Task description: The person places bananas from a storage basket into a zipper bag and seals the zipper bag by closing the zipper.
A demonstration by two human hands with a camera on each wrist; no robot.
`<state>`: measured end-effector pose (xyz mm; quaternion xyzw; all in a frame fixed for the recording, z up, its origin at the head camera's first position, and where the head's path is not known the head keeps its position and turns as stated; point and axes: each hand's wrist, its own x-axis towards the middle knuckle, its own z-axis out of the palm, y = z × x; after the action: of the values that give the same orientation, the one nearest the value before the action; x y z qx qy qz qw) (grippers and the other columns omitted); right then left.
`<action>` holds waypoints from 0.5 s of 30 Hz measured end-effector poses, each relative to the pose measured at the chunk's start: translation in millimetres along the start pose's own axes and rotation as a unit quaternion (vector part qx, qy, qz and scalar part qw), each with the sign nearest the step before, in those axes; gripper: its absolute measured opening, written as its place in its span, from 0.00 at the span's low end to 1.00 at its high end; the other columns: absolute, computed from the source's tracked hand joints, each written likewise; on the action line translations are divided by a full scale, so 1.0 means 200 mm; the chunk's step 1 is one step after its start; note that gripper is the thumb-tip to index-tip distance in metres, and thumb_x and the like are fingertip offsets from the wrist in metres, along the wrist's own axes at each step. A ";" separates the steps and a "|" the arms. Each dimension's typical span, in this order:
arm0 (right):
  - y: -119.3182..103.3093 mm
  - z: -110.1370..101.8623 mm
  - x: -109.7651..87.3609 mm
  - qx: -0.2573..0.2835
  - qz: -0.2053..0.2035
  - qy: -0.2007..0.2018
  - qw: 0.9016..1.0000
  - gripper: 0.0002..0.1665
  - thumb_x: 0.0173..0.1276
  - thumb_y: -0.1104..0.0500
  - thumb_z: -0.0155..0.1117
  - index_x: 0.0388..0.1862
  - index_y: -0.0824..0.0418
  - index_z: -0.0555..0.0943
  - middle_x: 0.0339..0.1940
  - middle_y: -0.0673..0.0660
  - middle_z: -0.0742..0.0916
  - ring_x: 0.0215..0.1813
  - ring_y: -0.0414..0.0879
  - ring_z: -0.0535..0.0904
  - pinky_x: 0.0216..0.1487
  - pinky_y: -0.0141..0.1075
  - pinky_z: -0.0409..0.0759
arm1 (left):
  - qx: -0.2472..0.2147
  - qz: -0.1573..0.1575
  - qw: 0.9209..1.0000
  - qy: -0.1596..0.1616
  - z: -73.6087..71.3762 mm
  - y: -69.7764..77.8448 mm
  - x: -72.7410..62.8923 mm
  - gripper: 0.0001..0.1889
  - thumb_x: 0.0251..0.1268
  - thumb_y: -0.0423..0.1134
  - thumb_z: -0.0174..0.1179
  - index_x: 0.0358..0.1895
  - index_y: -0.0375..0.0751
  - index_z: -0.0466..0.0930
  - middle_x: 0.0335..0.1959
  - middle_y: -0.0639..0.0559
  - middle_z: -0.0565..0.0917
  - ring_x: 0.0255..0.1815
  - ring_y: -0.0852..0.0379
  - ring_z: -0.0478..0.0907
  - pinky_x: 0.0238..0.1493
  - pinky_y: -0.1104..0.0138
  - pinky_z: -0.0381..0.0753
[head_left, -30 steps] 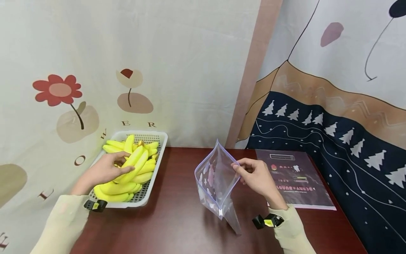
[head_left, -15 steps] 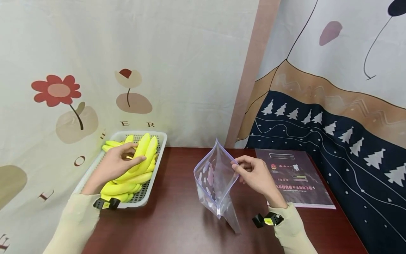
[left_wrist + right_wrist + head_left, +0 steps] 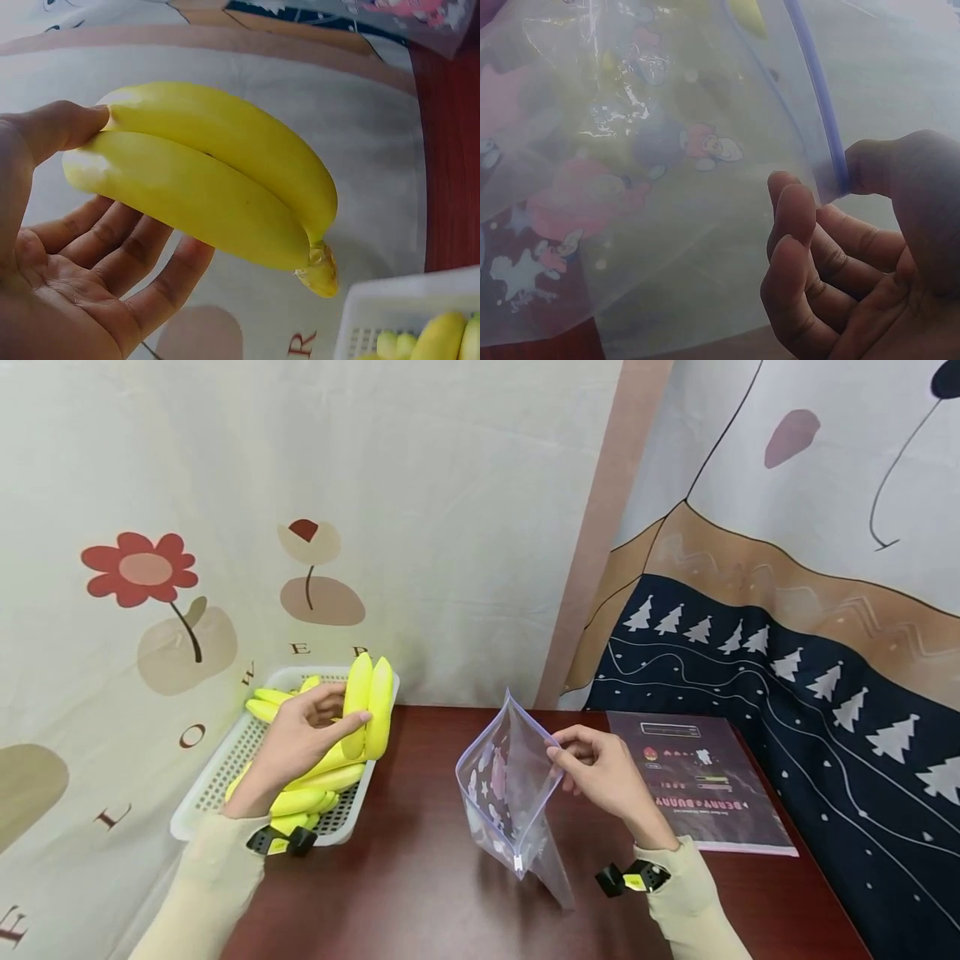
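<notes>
My left hand [image 3: 298,739] pinches a pair of joined bananas [image 3: 369,706] between thumb and fingers, raised above the right side of a white basket [image 3: 217,785]. In the left wrist view the two bananas [image 3: 202,165] meet at a brownish stem end. Other bananas [image 3: 330,777] lie in the basket beneath. With thumb and fingertips my right hand [image 3: 603,777] holds the rim of a clear zip bag [image 3: 498,793], whose mouth gapes wide. The right wrist view shows the bag's purple zip strip [image 3: 821,97] in that pinch and printed pink figures on the film.
A dark printed sheet or flat bag [image 3: 705,785] lies on the reddish-brown table [image 3: 420,877] at the right. Patterned cloth [image 3: 450,527] hangs behind the table and along its right side.
My left hand has lifted the pair of bananas out of the pile and moved it to the right, turning it more upright. The right hand and the bag have stayed nearly still.
</notes>
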<state>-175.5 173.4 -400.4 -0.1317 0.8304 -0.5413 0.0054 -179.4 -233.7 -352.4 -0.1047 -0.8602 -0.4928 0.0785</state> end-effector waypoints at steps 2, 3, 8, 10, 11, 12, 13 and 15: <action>0.00 0.00 0.00 -0.001 -0.002 0.001 1.000 0.10 0.71 0.55 0.70 0.47 0.57 0.86 0.25 0.58 0.88 0.24 0.56 0.82 0.25 0.42 0.85 | -0.022 0.007 1.000 0.001 0.01 0.02 0.00 0.22 0.67 0.43 0.70 0.60 0.38 0.80 0.41 0.63 0.89 0.43 0.67 0.87 0.45 0.76 0.85; 0.00 0.00 0.00 -0.003 -0.002 0.002 1.000 0.10 0.71 0.55 0.70 0.47 0.57 0.86 0.25 0.57 0.88 0.24 0.56 0.82 0.25 0.42 0.85 | -0.032 0.010 0.999 0.002 0.02 0.02 0.00 0.21 0.67 0.42 0.70 0.59 0.37 0.80 0.40 0.65 0.89 0.42 0.66 0.87 0.45 0.75 0.85; -0.01 0.01 0.00 -0.009 0.000 0.004 1.000 0.09 0.71 0.55 0.70 0.46 0.57 0.86 0.25 0.57 0.88 0.22 0.50 0.81 0.25 0.39 0.84 | -0.076 0.015 0.997 0.000 0.04 0.08 -0.01 0.21 0.67 0.40 0.70 0.60 0.37 0.79 0.41 0.65 0.90 0.43 0.64 0.88 0.46 0.74 0.86; -0.01 0.02 0.01 -0.011 0.001 0.005 1.000 0.09 0.72 0.55 0.70 0.46 0.57 0.86 0.25 0.56 0.88 0.23 0.50 0.81 0.25 0.37 0.83 | -0.095 0.012 0.995 -0.005 0.05 0.12 -0.02 0.22 0.67 0.40 0.70 0.61 0.38 0.79 0.42 0.63 0.90 0.44 0.62 0.88 0.46 0.73 0.86; -0.01 0.02 0.01 -0.011 0.001 0.006 1.000 0.09 0.72 0.55 0.70 0.46 0.57 0.86 0.24 0.56 0.88 0.23 0.51 0.82 0.24 0.36 0.82 | -0.106 0.011 0.994 -0.008 0.05 0.13 -0.02 0.22 0.68 0.40 0.69 0.62 0.39 0.79 0.43 0.62 0.90 0.44 0.61 0.88 0.46 0.73 0.86; -0.02 0.02 0.01 -0.012 0.000 0.007 1.000 0.08 0.72 0.55 0.70 0.46 0.57 0.86 0.24 0.56 0.88 0.23 0.53 0.82 0.24 0.36 0.82 | -0.114 0.011 0.993 -0.011 0.06 0.15 -0.02 0.22 0.68 0.39 0.69 0.63 0.39 0.79 0.43 0.62 0.90 0.44 0.60 0.89 0.46 0.72 0.86; -0.02 0.02 0.00 -0.012 -0.001 0.007 1.000 0.08 0.71 0.55 0.70 0.46 0.57 0.86 0.24 0.56 0.88 0.23 0.55 0.82 0.24 0.36 0.82 | -0.122 0.013 0.992 -0.014 0.06 0.17 -0.03 0.22 0.68 0.39 0.69 0.63 0.39 0.78 0.43 0.61 0.91 0.44 0.60 0.89 0.46 0.72 0.86; -0.02 0.02 0.00 -0.012 -0.004 0.008 1.000 0.08 0.72 0.56 0.69 0.46 0.57 0.86 0.24 0.56 0.88 0.23 0.56 0.82 0.24 0.36 0.82 | -0.134 0.019 0.991 -0.018 0.07 0.20 -0.03 0.22 0.69 0.38 0.68 0.64 0.39 0.78 0.44 0.60 0.91 0.43 0.59 0.89 0.47 0.72 0.86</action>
<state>-174.5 167.6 -398.3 -0.1303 0.8364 -0.5323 -0.0051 -164.3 -201.9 -327.7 -0.1390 -0.7858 -0.5999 0.0575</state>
